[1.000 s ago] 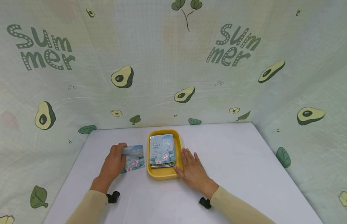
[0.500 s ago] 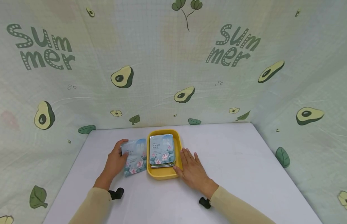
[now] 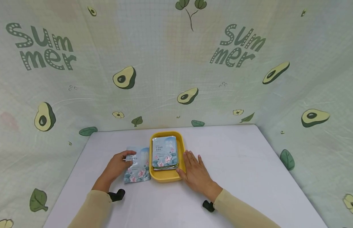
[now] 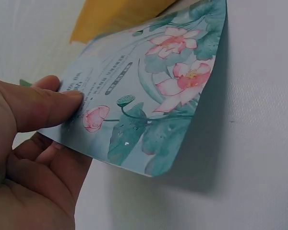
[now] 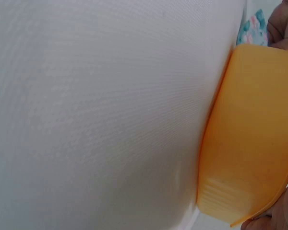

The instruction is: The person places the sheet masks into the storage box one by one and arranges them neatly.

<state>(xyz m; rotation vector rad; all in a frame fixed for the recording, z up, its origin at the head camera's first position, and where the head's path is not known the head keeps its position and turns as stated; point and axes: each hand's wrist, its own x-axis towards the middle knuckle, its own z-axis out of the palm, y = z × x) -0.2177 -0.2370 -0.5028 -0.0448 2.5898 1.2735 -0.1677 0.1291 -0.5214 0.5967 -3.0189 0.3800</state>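
Observation:
My left hand (image 3: 117, 164) pinches a flat pale-blue packet (image 3: 137, 169) printed with pink lotus flowers, thumb on its face and fingers beneath. The left wrist view shows the packet (image 4: 168, 91) tilted, one corner raised off the tabletop. It lies just left of a yellow plastic tray (image 3: 165, 179). Inside the tray rests a stack of packets, the top one (image 3: 165, 151) bearing the same lotus print. My right hand (image 3: 195, 172) rests against the tray's right side with straight fingers, thumb at the front right rim. Only the tray's outer wall (image 5: 249, 134) shows large in the right wrist view.
A white tabletop (image 3: 236, 158) extends around the tray. Behind and at both sides hangs a cloth (image 3: 153, 104) printed with avocados and leaves. Black wrist mounts (image 3: 117, 195) sit at both cuffs.
The packet in my left hand has turned from a steep tilt to lying flatter, close to the tray's left side. The left hand shifted slightly; the right hand and tray stayed put.

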